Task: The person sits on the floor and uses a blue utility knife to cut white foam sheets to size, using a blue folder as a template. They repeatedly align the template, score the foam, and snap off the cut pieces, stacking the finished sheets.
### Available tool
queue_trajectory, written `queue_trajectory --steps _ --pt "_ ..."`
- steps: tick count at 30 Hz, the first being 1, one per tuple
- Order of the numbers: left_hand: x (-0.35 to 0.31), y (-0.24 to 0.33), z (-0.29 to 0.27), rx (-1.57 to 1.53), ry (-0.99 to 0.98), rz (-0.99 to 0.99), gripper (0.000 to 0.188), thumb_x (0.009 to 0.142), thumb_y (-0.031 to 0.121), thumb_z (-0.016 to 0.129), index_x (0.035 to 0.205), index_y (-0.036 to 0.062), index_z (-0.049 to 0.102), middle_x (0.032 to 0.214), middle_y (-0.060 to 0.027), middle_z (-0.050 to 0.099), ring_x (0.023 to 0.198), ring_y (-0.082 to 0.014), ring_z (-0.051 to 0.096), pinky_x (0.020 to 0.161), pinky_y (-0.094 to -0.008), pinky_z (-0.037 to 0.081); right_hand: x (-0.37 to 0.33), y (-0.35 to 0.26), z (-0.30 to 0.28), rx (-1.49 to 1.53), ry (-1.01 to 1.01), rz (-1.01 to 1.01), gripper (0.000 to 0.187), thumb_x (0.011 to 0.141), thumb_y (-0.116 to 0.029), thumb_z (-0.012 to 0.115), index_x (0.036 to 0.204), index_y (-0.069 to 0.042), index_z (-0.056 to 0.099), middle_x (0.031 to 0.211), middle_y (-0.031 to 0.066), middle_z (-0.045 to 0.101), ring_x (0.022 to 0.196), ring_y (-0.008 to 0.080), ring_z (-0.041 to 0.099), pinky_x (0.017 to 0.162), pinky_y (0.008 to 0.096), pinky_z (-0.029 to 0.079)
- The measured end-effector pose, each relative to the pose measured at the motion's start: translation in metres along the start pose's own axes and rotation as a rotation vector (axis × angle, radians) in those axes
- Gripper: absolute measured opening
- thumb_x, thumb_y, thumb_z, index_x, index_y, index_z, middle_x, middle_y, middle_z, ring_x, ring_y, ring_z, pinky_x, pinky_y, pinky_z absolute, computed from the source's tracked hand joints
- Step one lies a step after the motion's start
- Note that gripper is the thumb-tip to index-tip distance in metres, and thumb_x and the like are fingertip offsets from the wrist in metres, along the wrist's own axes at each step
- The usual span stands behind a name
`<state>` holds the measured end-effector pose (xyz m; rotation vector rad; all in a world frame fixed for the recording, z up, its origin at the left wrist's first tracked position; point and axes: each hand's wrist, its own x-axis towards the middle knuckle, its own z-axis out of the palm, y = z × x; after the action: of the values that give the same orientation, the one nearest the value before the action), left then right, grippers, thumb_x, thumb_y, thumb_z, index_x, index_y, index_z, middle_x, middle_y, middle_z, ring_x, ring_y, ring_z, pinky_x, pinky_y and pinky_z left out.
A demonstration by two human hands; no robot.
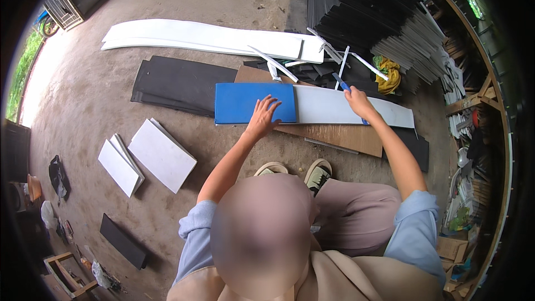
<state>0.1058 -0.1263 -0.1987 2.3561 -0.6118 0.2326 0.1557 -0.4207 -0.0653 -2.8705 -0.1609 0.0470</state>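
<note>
A blue rectangular panel [239, 100] lies on one end of a long white foam sheet [326, 105] in front of me. My left hand [262, 116] rests on the panel's right half with its fingers spread. My right hand [357, 103] is closed around a blue utility knife [344, 85], its blade pointing away and to the left. The knife is over the white sheet, to the right of the panel and apart from it. Beneath the sheet are a brown board [345, 138] and dark flat sheets [184, 81], which stick out on the left.
Long white sheets [195, 35] lie farther off, with white offcut strips [281, 66] near their right end. White cut pieces [163, 153] are at the left. A tall stack of black sheets [373, 5] and a yellow cloth [388, 73] stand at the far right. A dark board [122, 241] lies lower left.
</note>
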Motion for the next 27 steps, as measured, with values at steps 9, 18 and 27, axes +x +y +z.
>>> queue_trajectory --steps 9,18,27 --pt "0.032 -0.018 0.022 0.245 -0.308 0.102 0.1 0.054 0.043 0.072 0.129 0.0026 0.02 0.136 -0.0115 0.016 0.128 -0.0268 0.008 0.101 -0.0523 0.009 0.026 -0.04 0.138 0.483 -0.326 0.274 0.027 0.083 -0.016 0.035 0.1 0.005 0.031 0.063 0.0181 0.053 0.048 0.0268 0.055 0.042 0.0367 0.045" --pt "0.046 -0.024 0.041 0.333 -0.366 0.05 0.109 0.05 0.048 0.07 0.13 -0.0018 0.016 0.137 -0.0146 0.014 0.128 -0.0307 0.009 0.101 -0.0516 0.008 0.067 -0.058 0.177 0.168 -0.133 0.198 0.03 0.084 -0.025 0.037 0.093 0.003 0.043 0.073 0.0271 0.056 0.071 0.0423 0.056 0.063 0.0478 0.045" --pt "0.046 -0.03 0.036 0.243 -0.348 0.044 0.102 0.057 0.045 0.068 0.131 0.0002 0.014 0.137 -0.0154 0.012 0.128 -0.0315 0.006 0.1 -0.0526 0.006 0.077 -0.078 0.177 0.085 -0.165 0.109 0.027 0.083 -0.018 0.039 0.095 0.006 0.045 0.072 0.0245 0.058 0.072 0.0385 0.058 0.065 0.0452 0.046"
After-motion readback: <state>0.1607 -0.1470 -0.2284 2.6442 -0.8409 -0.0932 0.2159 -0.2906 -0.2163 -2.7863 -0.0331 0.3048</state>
